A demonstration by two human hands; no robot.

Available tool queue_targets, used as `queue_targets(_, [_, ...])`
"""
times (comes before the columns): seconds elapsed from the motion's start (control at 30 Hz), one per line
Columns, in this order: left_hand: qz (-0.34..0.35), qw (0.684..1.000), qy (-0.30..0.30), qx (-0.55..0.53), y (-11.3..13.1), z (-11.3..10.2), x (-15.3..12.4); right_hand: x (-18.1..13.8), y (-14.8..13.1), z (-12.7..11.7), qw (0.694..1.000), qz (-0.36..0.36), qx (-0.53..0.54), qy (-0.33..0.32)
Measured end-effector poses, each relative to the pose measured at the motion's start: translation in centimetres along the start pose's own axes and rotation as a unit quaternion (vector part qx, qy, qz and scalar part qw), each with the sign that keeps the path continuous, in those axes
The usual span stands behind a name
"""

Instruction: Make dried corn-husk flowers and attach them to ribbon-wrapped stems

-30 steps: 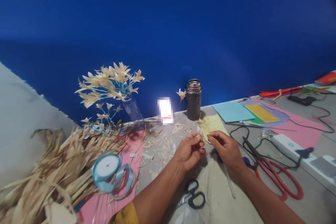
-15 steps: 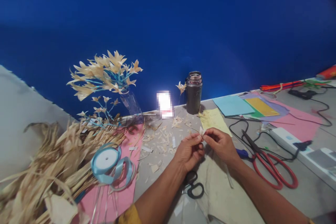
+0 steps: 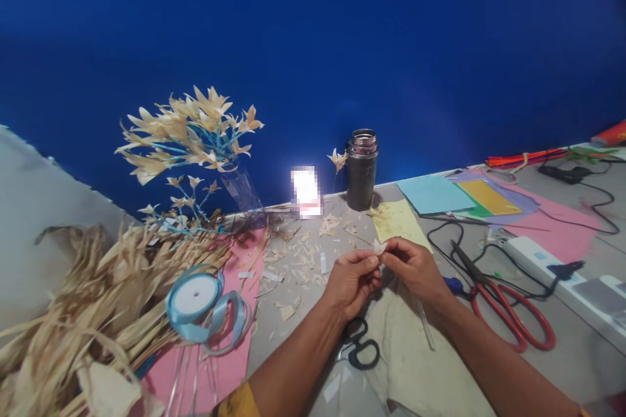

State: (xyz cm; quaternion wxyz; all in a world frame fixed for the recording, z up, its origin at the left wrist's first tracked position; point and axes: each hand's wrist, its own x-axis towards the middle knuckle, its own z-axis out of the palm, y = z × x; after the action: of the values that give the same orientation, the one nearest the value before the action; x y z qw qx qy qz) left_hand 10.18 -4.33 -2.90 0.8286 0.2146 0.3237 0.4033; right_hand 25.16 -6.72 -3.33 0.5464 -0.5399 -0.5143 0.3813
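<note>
My left hand (image 3: 353, 279) and my right hand (image 3: 413, 266) meet over the grey table (image 3: 577, 365), fingertips pinched together on a small pale husk petal piece (image 3: 379, 247). Both hands are closed on it. A thin pale strip (image 3: 424, 326) trails down from under my right hand. Small black scissors (image 3: 360, 346) lie just below my left wrist. Pale husk scraps (image 3: 303, 259) are scattered on the table to the left of my hands.
A heap of dried husk (image 3: 92, 306), a light blue ribbon roll (image 3: 196, 303) and pink paper (image 3: 229, 365) lie left. A vase of husk flowers (image 3: 195, 137) and a dark flask (image 3: 362, 171) stand at the blue wall. Red scissors (image 3: 508, 320), cables, a power strip (image 3: 548, 260) and coloured sheets (image 3: 469, 199) lie right.
My hands have lifted the small piece off the yellow sheet and drawn closer together, pinching it. The view has tilted upward slightly.
</note>
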Motion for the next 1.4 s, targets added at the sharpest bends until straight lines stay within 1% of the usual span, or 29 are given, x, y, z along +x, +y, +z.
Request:
queue_targets(0.17, [0.025,0.999,0.013,0.04,0.1,0.0,0.1,0.3,-0.5,-0.1,0.999,0.028,0.043,-0.019])
queue_targets(0.3, [0.019,0.998,0.011,0.05,0.1,-0.1,0.1,0.3,-0.4,-0.2,0.998,0.027,0.039,-0.027])
queue_targets(0.37, [0.015,0.999,-0.007,0.038,0.1,-0.1,0.1,0.2,-0.3,-0.2,0.999,0.021,0.031,-0.026])
queue_targets(0.5, [0.017,0.997,-0.062,0.034,-0.2,0.1,0.0,0.2,-0.2,-0.3,0.998,0.022,0.03,-0.046])
queue_targets(0.6, [0.035,0.995,-0.075,0.052,-0.4,0.2,0.0,0.2,-0.3,-0.3,0.997,0.039,0.04,-0.057])
queue_targets(0.67, [0.051,0.994,-0.073,0.059,-0.4,0.2,0.1,0.1,-0.4,-0.2,0.996,0.044,0.037,-0.07])
queue_targets(0.73, [0.058,0.995,-0.062,0.059,-0.4,0.1,0.1,0.0,-0.5,-0.1,0.996,0.034,0.008,-0.084])
queue_targets(0.87, [0.036,0.999,-0.014,0.029,0.0,0.0,-0.2,-0.3,-0.4,0.1,0.995,-0.003,-0.054,-0.086])
queue_targets(0.97, [0.015,1.0,0.004,0.003,0.5,-0.1,-1.1,-0.4,-0.2,0.1,0.994,-0.014,-0.067,-0.088])
queue_targets(1.1, [0.005,1.0,0.018,-0.025,1.6,-0.9,-3.4,-0.4,-0.1,0.0,0.992,-0.022,-0.078,-0.094])
queue_targets(1.27, [0.017,0.997,0.052,-0.062,3.6,-3.5,-7.2,-0.5,-0.8,-0.1,0.991,-0.023,-0.087,-0.097])
queue_targets(1.4, [0.016,0.992,0.084,-0.092,4.9,-5.4,-9.3,-1.0,-1.1,-0.3,0.992,0.015,-0.055,-0.113])
